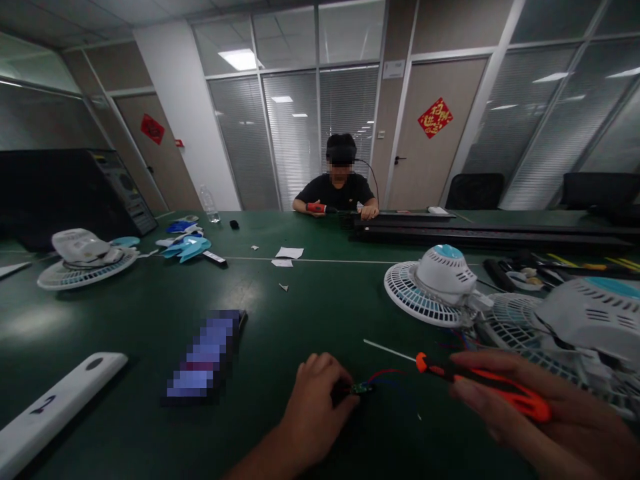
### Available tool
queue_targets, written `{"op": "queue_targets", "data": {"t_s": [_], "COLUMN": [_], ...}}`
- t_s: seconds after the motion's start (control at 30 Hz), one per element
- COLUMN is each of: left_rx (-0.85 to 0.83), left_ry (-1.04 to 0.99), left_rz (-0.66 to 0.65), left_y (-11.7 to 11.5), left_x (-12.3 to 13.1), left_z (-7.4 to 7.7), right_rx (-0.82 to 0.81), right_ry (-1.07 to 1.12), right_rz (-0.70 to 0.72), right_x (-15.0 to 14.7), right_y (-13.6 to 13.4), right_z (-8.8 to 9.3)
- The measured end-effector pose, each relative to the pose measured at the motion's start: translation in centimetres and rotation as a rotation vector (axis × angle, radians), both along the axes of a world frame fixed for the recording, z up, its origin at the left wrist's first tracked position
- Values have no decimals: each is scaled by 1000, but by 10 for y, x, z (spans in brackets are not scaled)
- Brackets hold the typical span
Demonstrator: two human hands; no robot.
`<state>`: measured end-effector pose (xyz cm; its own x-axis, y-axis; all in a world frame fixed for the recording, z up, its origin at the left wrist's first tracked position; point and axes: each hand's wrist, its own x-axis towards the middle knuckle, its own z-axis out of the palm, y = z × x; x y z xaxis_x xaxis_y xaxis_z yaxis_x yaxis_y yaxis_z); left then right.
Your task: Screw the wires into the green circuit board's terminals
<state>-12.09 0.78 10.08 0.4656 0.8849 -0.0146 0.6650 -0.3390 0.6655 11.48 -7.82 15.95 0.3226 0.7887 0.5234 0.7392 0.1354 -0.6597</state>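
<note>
My left hand (pixel 320 393) rests low over the green table, thumb and fingers pinched on one end of a small circuit board (pixel 361 388). Red and blue wires (pixel 385 375) trail from the board to the right. In my right hand (pixel 540 420) is a screwdriver (pixel 480 380) with an orange and black handle, gripped by the fingers. Its bare shaft points left, above and to the right of the board, apart from it. Just beyond my right hand, white fan parts with round grilles (pixel 430 283) lie on the table.
A phone (pixel 205 357) and a long white panel (pixel 60 407) lie left. Another white fan part (pixel 85 257) and blue fan blades (pixel 185 247) sit farther back. Across the table (pixel 280 320), a co-worker (pixel 340 183) holds a red tool beside long black bars (pixel 480 233).
</note>
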Motion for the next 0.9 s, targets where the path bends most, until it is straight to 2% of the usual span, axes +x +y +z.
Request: {"op": "queue_targets", "data": {"t_s": [0.1,0.17,0.27,0.33,0.47,0.63,0.9], "left_rx": [-41,-39,-11,-3,-20,-28,-27], "left_ry": [-11,-18,-14,-15,-10,1,9], "left_rz": [-36,-82,-129,-148,-146,-144,-157], "left_y": [3,6,8,8,7,7,7], "left_x": [-6,-7,-9,-9,-10,-9,-10], "left_z": [-7,-9,-10,-10,-9,-7,-8], "right_rx": [47,117,77,-26,-140,-146,-182], "right_ry": [123,212,39,-137,-315,-293,-259], "right_rz": [14,-40,16,147,249,276,331], "right_x": [-11,-24,-46,-57,-67,-66,-72], "right_y": [11,22,40,50,59,63,65], "right_z": [25,38,45,41,25,12,5]}}
